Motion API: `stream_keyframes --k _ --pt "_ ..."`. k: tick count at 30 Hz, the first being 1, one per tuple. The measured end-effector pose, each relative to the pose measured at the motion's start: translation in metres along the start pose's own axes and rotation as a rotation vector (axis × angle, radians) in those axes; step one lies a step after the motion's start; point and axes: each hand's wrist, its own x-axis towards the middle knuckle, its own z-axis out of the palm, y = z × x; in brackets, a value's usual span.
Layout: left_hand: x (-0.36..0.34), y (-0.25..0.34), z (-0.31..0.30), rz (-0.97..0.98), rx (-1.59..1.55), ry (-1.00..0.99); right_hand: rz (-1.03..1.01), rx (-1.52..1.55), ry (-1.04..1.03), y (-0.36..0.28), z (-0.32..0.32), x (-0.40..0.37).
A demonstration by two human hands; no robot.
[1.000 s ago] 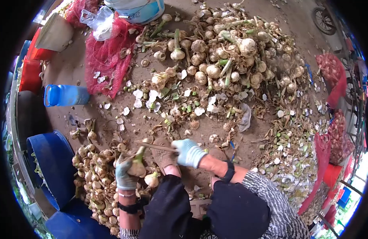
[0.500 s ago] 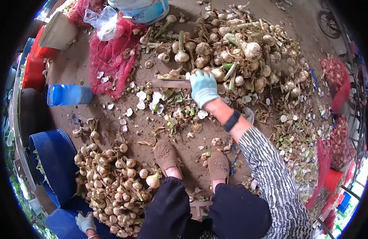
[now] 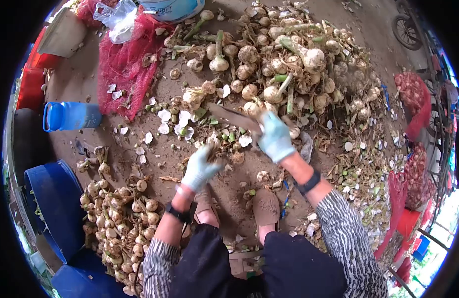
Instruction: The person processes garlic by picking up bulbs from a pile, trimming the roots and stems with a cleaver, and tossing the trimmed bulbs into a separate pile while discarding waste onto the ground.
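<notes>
My right hand (image 3: 276, 139), in a pale blue-green glove, grips a knife (image 3: 234, 118) whose broad blade points left over the ground. Just beyond the blade's tip lies a garlic bulb (image 3: 193, 99), separate from the large heap of garlic with stalks (image 3: 309, 59). My left hand (image 3: 200, 168), gloved alike, is above the ground in front of my left shoe. Its fingers are blurred but look apart, and I see nothing held in them. Trimmed garlic bulbs (image 3: 120, 223) are piled at the lower left.
Left of me are a blue tub (image 3: 53, 203) on its side and a blue jug (image 3: 73, 116). Red netting (image 3: 127, 69) lies at the upper left, near a white-and-blue bucket (image 3: 175, 10). Filled red net sacks (image 3: 413, 99) stand right. Peelings litter the ground.
My left hand has come from the trimmed pile up to the middle. My right hand has drawn back slightly with the knife, now slanted. A garlic bulb now lies near the tip.
</notes>
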Motion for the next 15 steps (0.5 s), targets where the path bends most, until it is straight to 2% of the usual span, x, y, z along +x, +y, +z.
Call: stream_keyframes --k 1,2,4,6,7,8,10,12,14,15 --pt "0.018 0.007 0.005 0.058 0.076 0.015 -0.135 -0.123 0.131 -0.005 0.004 0.015" --pt "0.036 -0.007 0.014 -0.027 -0.072 -0.016 -0.126 -0.255 0.064 -0.007 0.009 0.032" --pt "0.055 0.01 0.022 -0.219 -0.359 -0.039 0.044 -0.314 -0.121 -0.006 0.022 0.058" --pt "0.067 0.009 0.032 -0.155 -0.636 0.028 0.006 -0.384 -0.081 0.0 0.035 0.054" --pt "0.072 0.013 0.036 -0.156 -0.605 0.046 -0.031 -0.456 -0.038 0.006 0.039 0.053" --pt "0.081 0.008 0.044 -0.242 -0.617 0.087 -0.005 -0.401 -0.026 0.009 0.041 0.05" --pt "0.095 0.004 0.055 -0.137 -0.861 -0.125 0.064 -0.396 -0.051 -0.001 0.033 0.039" --pt "0.1 0.005 0.059 -0.203 -0.879 -0.163 0.082 -0.34 -0.059 0.006 0.034 0.023" --pt "0.1 0.009 0.061 -0.266 -0.885 -0.205 0.173 -0.125 0.09 0.009 0.035 0.008" --pt "0.092 0.015 0.065 -0.332 -0.809 -0.239 0.309 0.045 0.031 0.004 0.028 0.0"
